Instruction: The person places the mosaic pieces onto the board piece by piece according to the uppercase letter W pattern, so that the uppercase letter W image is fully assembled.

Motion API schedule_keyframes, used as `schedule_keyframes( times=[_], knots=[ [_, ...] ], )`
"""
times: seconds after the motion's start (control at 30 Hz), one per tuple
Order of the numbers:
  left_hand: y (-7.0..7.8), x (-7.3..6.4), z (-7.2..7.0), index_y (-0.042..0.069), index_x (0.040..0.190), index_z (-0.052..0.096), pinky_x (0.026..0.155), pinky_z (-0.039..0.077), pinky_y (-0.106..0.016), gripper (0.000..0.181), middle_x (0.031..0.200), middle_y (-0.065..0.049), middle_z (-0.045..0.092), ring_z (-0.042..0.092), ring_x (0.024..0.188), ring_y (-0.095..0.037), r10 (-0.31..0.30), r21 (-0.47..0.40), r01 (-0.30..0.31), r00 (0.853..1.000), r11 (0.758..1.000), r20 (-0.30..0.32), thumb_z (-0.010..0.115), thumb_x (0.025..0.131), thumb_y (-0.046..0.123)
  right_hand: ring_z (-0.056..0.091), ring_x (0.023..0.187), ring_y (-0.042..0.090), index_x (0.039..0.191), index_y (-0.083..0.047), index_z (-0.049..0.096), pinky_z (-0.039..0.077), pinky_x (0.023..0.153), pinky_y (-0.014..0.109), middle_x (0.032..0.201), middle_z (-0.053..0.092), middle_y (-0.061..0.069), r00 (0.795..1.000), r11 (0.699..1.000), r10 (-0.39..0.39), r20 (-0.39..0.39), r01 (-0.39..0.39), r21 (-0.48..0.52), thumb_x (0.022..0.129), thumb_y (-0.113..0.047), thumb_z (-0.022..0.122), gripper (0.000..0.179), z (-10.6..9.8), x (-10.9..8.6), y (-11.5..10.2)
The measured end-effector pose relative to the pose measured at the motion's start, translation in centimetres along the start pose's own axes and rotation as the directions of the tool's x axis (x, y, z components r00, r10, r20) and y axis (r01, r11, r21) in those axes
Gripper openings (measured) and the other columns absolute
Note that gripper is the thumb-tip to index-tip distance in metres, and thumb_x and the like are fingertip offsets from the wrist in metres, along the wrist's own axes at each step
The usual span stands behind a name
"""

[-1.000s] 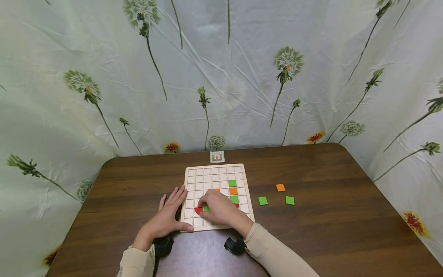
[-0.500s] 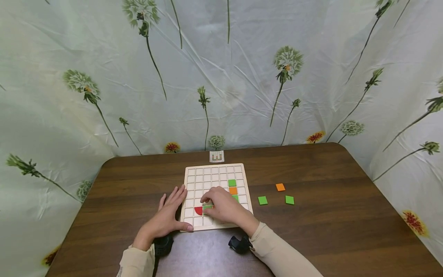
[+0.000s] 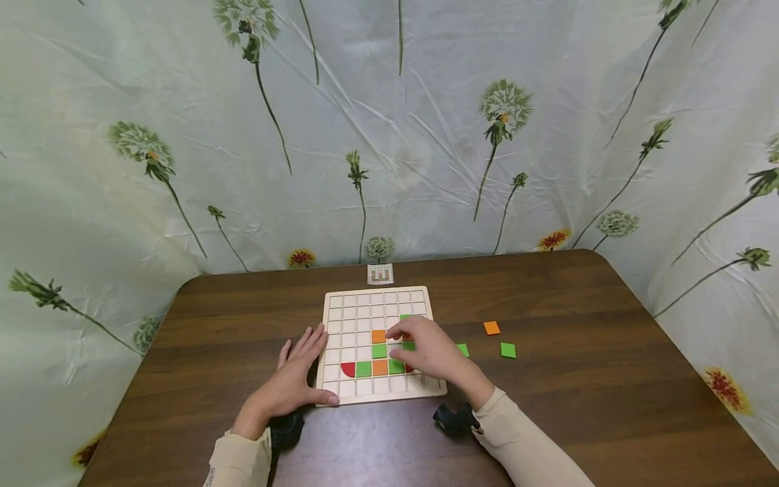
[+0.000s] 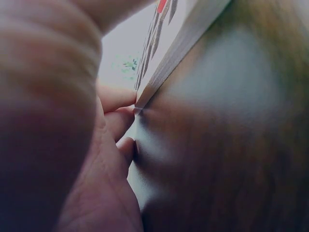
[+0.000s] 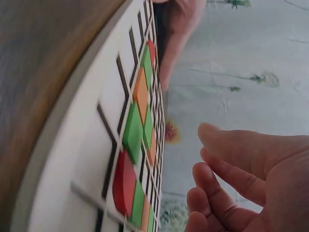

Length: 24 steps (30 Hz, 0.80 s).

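Observation:
A pale wooden grid board (image 3: pixel 353 314) lies on the table in the head view. In its near row sit a red quarter-round piece (image 3: pixel 348 369), a green tile (image 3: pixel 363 368), an orange tile (image 3: pixel 380 367), another green one and a second red piece (image 5: pixel 124 183). A green tile (image 3: pixel 379 351) and an orange tile (image 3: pixel 379 336) continue up from the middle. My left hand (image 3: pixel 291 380) rests with fingers straight along the board's left edge, thumb at the near corner. Above the right-hand column, partly covering it, hovers my right hand (image 3: pixel 435 348), fingers loosely bent, holding nothing.
To the right of the board lie a loose orange tile (image 3: pixel 491 328), a green tile (image 3: pixel 508 350) and another green tile (image 3: pixel 464 350) partly behind my right hand. A small pattern card (image 3: pixel 380 274) stands beyond the board, near the flowered curtain (image 3: pixel 426 169).
My right hand has lifted off the near row and moved rightward over the board, uncovering the middle tiles. The left hand has stayed in place.

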<state>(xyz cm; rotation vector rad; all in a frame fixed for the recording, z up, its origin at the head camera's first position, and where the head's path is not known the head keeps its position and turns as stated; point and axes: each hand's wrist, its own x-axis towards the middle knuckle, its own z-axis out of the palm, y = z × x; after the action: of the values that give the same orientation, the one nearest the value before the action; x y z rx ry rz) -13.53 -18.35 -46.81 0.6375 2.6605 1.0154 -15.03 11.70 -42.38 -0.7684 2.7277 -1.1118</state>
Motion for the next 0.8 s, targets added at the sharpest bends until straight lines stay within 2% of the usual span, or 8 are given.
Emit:
schedule_keyframes(
  times=[0.43, 0.6, 0.8],
  knots=[
    [0.0, 0.1, 0.1, -0.002, 0.158, 0.023, 0.114, -0.008, -0.064, 0.123, 0.167, -0.016, 0.012, 0.003, 0.153, -0.041, -0.016, 0.007, 0.016, 1.0, 1.0, 0.012, 0.089, 0.069, 0.05, 0.058, 0.089, 0.022, 0.112, -0.009, 0.073, 0.048, 0.075, 0.032, 0.103, 0.067, 0.002, 0.987, 0.99, 0.139, -0.077, -0.138, 0.022, 0.088, -0.015, 0.078, 0.025, -2.9, -2.9, 3.5],
    [0.0, 0.0, 0.0, -0.003, 0.158, 0.024, 0.113, -0.008, -0.065, 0.122, 0.167, -0.019, 0.013, 0.004, 0.152, -0.043, 0.001, 0.002, -0.001, 1.0, 1.0, 0.001, 0.089, 0.069, 0.049, 0.06, 0.095, 0.021, 0.114, -0.008, 0.073, 0.05, 0.078, 0.035, 0.107, 0.067, 0.003, 0.981, 0.985, 0.17, -0.092, -0.167, 0.038, 0.088, -0.014, 0.078, 0.027, -3.7, -4.1, 4.8],
    [0.2, 0.0, -0.1, -0.002, 0.158, 0.022, 0.113, -0.008, -0.065, 0.122, 0.167, -0.017, 0.012, 0.002, 0.152, -0.042, -0.014, 0.006, 0.014, 1.0, 1.0, 0.011, 0.089, 0.07, 0.05, 0.059, 0.094, 0.022, 0.113, -0.009, 0.073, 0.048, 0.075, 0.032, 0.109, 0.067, 0.003, 0.977, 0.98, 0.194, -0.091, -0.19, 0.051, 0.088, -0.014, 0.079, 0.027, -4.3, -5.3, 5.9]
  ],
)
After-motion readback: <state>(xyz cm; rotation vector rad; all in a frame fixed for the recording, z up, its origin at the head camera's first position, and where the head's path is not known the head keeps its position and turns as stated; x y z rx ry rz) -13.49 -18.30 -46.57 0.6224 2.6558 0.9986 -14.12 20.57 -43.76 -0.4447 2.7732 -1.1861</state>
